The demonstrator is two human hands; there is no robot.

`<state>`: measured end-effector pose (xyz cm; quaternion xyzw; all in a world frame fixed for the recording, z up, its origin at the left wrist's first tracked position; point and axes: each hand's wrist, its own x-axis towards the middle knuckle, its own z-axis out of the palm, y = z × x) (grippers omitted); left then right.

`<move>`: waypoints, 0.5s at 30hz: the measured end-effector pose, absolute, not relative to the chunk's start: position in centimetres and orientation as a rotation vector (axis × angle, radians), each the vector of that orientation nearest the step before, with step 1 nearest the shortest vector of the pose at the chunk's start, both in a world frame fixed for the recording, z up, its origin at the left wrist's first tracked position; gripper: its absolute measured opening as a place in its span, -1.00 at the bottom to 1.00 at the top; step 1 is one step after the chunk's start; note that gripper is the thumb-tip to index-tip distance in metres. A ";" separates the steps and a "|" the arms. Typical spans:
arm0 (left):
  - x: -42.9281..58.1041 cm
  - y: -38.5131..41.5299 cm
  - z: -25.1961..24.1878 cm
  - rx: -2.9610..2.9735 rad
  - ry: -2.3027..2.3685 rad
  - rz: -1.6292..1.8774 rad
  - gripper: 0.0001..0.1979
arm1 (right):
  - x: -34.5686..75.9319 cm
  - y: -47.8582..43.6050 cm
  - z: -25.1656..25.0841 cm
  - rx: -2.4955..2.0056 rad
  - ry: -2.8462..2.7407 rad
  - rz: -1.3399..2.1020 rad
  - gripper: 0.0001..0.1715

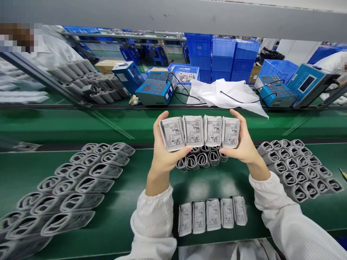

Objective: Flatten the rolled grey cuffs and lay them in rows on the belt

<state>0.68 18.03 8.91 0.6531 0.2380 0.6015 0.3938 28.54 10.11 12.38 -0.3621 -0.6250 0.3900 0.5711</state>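
Note:
Between my two hands a row of several rolled grey blood pressure cuffs (193, 131) is held up, printed sides facing me. My left hand (165, 151) presses on the left end of the row, thumb below. The right end is gripped by my right hand (241, 144), its thumb under the last cuff. Right behind and below the held row, a stack of cuffs (202, 159) rests on the green table, partly hidden. Closer to me lies another row of cuffs (213, 215), printed sides up.
Rolled cuffs (78, 173) fill the left of the green table (121, 231); another group of cuffs (300, 166) stands at right. Beyond the ledge are blue devices (155, 88), white sheets (225, 92), piled cuffs (92, 81) and blue crates (222, 54). A grey beam (173, 16) crosses overhead.

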 end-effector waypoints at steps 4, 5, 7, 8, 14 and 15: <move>0.7 18.0 8.9 1.663 0.609 1.535 0.24 | 28.5 10.1 12.5 -0.859 -1.461 0.917 0.55; 0.7 18.0 8.9 1.669 0.611 1.536 0.23 | 28.5 10.1 12.5 -0.870 -1.463 0.916 0.56; 0.7 18.0 9.0 1.684 0.614 1.537 0.23 | 28.5 10.1 12.5 -0.884 -1.469 0.911 0.59; 0.7 18.0 9.0 1.690 0.615 1.535 0.23 | 28.5 10.1 12.5 -0.887 -1.471 0.908 0.60; 0.7 18.4 8.3 1.708 0.604 1.515 0.29 | 28.9 10.0 12.1 -0.905 -1.503 0.861 0.48; 0.6 18.3 7.9 1.711 0.605 1.494 0.26 | 29.1 9.8 11.8 -0.913 -1.511 0.861 0.41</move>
